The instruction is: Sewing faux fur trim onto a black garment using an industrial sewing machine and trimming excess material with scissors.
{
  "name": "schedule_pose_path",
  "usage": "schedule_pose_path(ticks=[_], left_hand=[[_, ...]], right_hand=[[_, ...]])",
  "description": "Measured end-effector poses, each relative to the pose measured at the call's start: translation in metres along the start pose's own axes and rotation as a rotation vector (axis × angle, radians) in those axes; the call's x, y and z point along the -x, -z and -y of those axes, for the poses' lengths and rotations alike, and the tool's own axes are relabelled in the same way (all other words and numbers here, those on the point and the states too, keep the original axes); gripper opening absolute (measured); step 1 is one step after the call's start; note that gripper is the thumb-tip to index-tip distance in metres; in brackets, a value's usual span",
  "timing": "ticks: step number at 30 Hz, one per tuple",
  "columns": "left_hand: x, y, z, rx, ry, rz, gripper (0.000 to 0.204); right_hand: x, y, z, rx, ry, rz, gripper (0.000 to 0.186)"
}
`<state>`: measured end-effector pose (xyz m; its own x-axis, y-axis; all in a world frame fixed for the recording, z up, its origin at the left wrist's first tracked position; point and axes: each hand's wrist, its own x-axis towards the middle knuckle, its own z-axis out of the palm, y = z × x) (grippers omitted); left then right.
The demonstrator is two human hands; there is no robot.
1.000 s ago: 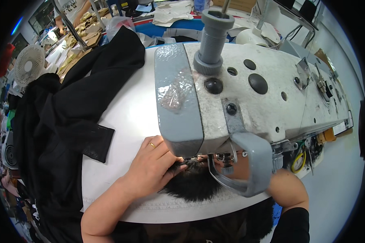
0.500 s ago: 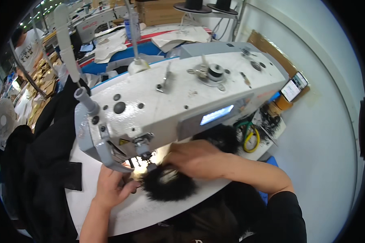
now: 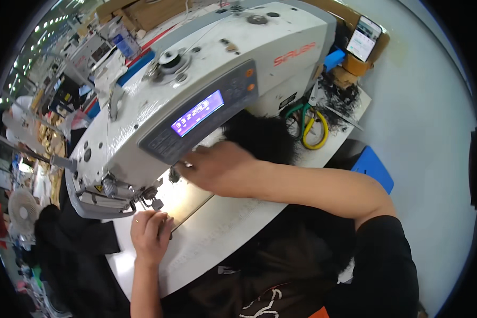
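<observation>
One sewing machine on the white worktop, one lit screen on its front, two hands in shot. The machine's long axis runs from near left up to far right, needle end near left. One black furry piece lies under the arm, just right of the right hand. Right fingers reach under the machine; can't tell what they grip. Left hand rests flat by the needle, fingers loose, holding nothing. One yellow-green scissors far right.

purple-lit screen on machine front; phone screen top right.
</observation>
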<state>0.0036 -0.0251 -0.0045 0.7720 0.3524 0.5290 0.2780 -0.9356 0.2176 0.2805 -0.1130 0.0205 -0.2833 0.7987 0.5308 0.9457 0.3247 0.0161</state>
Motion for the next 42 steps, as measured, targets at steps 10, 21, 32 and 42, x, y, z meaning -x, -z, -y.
schedule_pose_path(ticks=[10,21,32,42], left_hand=[[0.009,-0.007,-0.026,0.179,0.256,-0.098,0.037],[0.021,0.018,-0.042,0.576,0.494,-0.254,0.013],[0.061,0.050,-0.016,1.157,0.845,-0.288,0.027],[0.038,0.029,-0.029,0.756,0.812,0.005,0.013]], right_hand=[[-0.007,-0.041,0.015,-0.176,0.233,-0.174,0.016],[0.015,-0.022,0.045,-0.495,0.236,0.124,0.035],[0.021,0.032,0.041,-1.457,-0.994,0.453,0.015],[0.012,-0.004,0.088,-2.005,-1.388,-0.169,0.019]])
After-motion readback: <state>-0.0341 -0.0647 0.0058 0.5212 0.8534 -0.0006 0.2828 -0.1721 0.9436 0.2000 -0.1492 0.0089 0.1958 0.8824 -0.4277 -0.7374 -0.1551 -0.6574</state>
